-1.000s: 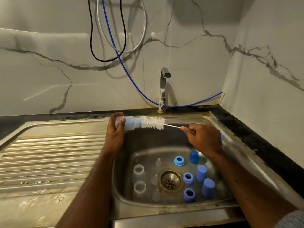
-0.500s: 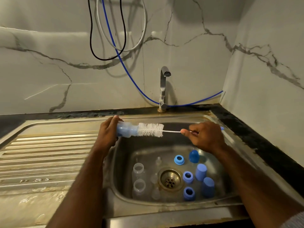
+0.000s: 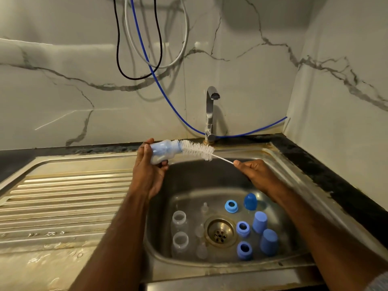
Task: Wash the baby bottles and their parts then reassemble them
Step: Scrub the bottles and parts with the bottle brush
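A: Left hand (image 3: pixel 147 175)?
B: Grips a translucent blue-tinted plastic baby bottle (image 3: pixel 164 151) sideways above the steel sink (image 3: pixel 273 164) rim.
A: Right hand (image 3: pixel 255 173)?
B: Pinches the wire handle of a white bristle bottle brush (image 3: pixel 197 149), whose bristles sit at the bottle's mouth.

Home kitchen (steel sink (image 3: pixel 279 162), tap (image 3: pixel 210 114), marble walls (image 3: pixel 63 97)).

White marble-veined wall (image 3: pixel 63 91) running behind, black, white and blue cables (image 3: pixel 147 66) hanging, steel tap (image 3: pixel 210 114) standing, ribbed drainboard (image 3: pixel 63 206) lying leftward, black countertop (image 3: pixel 327 175) bordering.
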